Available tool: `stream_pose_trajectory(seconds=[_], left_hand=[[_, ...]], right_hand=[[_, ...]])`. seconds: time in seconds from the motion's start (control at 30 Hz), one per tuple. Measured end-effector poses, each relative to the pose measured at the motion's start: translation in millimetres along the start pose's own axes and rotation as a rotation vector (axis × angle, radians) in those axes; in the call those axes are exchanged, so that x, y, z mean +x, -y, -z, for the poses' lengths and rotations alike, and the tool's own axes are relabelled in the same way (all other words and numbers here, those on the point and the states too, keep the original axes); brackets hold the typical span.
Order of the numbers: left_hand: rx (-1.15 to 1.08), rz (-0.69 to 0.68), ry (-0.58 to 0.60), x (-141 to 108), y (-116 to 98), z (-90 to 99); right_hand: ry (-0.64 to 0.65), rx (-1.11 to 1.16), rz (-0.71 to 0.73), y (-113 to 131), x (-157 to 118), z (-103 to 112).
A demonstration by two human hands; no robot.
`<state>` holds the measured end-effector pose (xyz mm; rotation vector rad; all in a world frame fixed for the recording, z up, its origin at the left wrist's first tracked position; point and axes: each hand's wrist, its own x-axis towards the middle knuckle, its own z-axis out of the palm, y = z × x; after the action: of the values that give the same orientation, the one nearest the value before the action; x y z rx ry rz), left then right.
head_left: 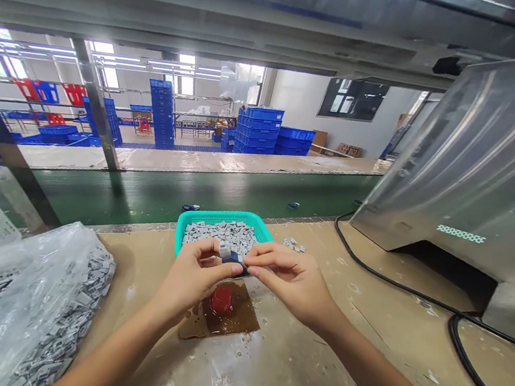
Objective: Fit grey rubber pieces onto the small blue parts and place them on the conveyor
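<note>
My left hand (187, 272) is closed around a small dark blue plastic part (231, 258), thumb in front and fingers behind. A light grey piece (224, 249) stands up at the part's left end. From the other side, the fingertips of my right hand (295, 274) pinch the right end of the same part; whether they hold a separate small piece there is hidden. Just behind my hands is a teal basket (262, 225) full of small grey plastic pieces (225, 233). Below them, a wet red lump (221, 300) lies on a brown square sheet (244, 319).
A clear bag (81, 269) of grey pieces is at left. Several loose grey pieces (293, 244) lie right of the basket. A black cable (384, 277) runs beside a metal housing (475, 175). Behind runs a green conveyor (153, 198) carrying small dark parts (293, 205).
</note>
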<state>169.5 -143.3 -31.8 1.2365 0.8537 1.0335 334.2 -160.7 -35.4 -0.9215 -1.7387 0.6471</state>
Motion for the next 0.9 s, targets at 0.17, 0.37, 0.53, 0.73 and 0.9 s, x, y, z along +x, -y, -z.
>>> stream_pose_trajectory(seconds=[0.17,0.37,0.53,0.73,0.9], left_hand=[[-0.443,0.088,-0.038,2,4,-12.5],[-0.421,0.071,-0.259,-3,-19,8.5],[0.190,-0.194,-0.400,25,-48,53.1],[0.695,-0.104,-0.536,109,-53,110.0],[1.072,0.111,-0.559,142,-19,168.8]], right_hand=[[0.051,-0.154,0.074,6,-7,-17],[-0.132,-0.098,-0.116,-15,-9,10],[-0.099,-0.244,-0.245,-38,1,47],[0.327,-0.534,-0.293,-56,64,27],[0.584,-0.738,-0.351,-73,90,16]])
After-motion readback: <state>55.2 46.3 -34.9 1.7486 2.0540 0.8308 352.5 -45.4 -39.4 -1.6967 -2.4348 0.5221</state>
